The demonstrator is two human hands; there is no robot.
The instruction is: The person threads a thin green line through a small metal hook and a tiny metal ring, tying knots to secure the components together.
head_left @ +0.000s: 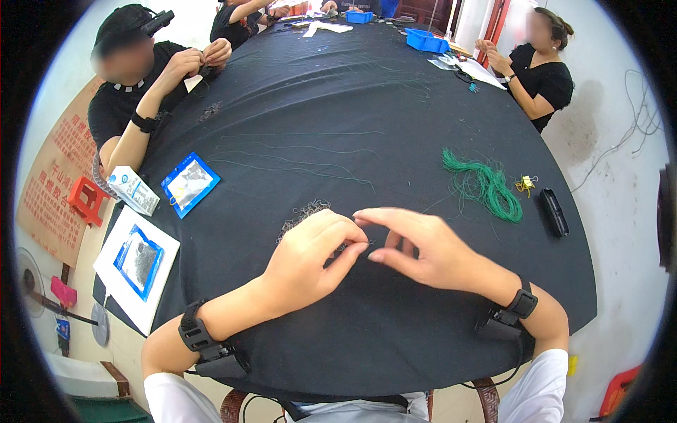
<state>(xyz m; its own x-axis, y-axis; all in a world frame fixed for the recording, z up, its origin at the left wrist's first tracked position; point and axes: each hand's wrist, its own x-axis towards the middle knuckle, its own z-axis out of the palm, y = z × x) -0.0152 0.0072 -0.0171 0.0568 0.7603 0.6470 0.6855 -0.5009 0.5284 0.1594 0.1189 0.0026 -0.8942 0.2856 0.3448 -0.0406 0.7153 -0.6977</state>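
My left hand (310, 257) is closed in a pinch over the black cloth, thumb against fingertip. What it holds, if anything, is too small to make out. Close to its right, my right hand (430, 247) has thumb and forefinger apart, with nothing visible between them. Its fingertips come very near the left hand's. Partly hidden behind my left hand lies a tangled pile of small, dark, curved metal pieces that look like fish hooks (309, 209). A hank of green line (486, 187) lies beyond my right hand. Fine green strands (317, 167) stretch across the cloth further off.
On the left are a drink carton (134, 190), a blue-edged packet (190, 185) and another packet (139, 262) on a white board (116, 243). A yellow clip (525, 184) and black case (554, 212) lie right. Blue trays (427, 41) stand far off. Other people work around the table.
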